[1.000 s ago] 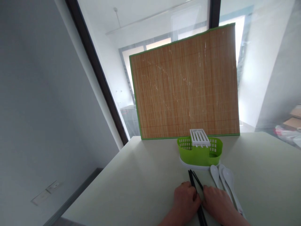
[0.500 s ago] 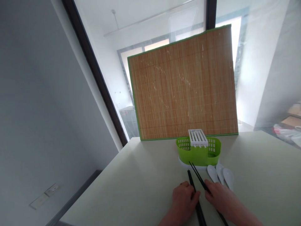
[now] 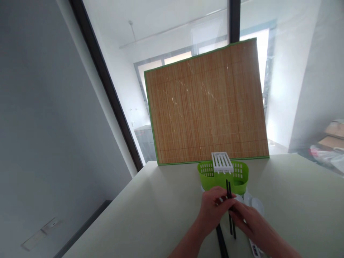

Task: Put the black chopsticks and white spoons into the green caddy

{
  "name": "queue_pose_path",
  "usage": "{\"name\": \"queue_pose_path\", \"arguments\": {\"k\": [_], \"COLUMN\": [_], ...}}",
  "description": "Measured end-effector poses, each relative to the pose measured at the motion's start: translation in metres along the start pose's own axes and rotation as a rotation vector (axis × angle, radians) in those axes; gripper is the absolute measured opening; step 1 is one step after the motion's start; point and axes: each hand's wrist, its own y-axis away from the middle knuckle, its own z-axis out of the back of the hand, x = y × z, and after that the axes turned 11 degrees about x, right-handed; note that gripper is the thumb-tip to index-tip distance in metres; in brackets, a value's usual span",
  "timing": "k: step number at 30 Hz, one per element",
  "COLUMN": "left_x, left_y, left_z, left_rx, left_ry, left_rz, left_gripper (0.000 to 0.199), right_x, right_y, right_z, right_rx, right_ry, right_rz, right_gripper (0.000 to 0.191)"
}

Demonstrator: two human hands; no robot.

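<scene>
A pair of black chopsticks [image 3: 232,224] is raised above the table, tips pointing toward the basket. My left hand [image 3: 215,208] pinches the pair near its upper part. My right hand [image 3: 245,216] closes on the same pair from the right, its fingertips meeting those of the left. More black chopsticks [image 3: 221,240] lie on the table under my left wrist, partly covered. White spoons [image 3: 258,205] rest beside my right hand, which hides part of them. Just beyond both hands stands a green cutlery basket [image 3: 208,182] with a white slatted rack [image 3: 222,162] on top.
The white table [image 3: 150,215] extends to both sides. A bamboo mat with green edging [image 3: 205,107] leans upright against the glass behind the basket. A grey wall [image 3: 53,125] is at the left, and cardboard boxes [image 3: 334,134] are beyond the table at the right.
My left hand has left the chopsticks on the table and risen to grip the pair in my right hand. The pair is lifted and turned more upright. The view has shifted slightly.
</scene>
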Motion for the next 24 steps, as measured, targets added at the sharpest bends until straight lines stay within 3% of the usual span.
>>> {"name": "queue_pose_path", "arguments": {"k": [9, 17, 24], "left_x": [0.016, 0.001, -0.019], "left_y": [0.002, 0.009, 0.008], "left_z": [-0.005, 0.006, 0.014], "left_rx": [0.064, 0.033, 0.185], "left_ry": [0.087, -0.027, -0.062], "left_rz": [0.055, 0.050, 0.051], "left_gripper": [0.025, 0.020, 0.016], "right_x": [-0.015, -0.019, -0.020], "right_y": [0.010, 0.010, 0.011], "right_z": [-0.016, -0.027, -0.030], "right_rx": [0.053, 0.091, 0.088], "right_ry": [-0.111, -0.105, -0.082], "right_rz": [0.019, 0.023, 0.057], "right_gripper": [0.017, 0.018, 0.020]}}
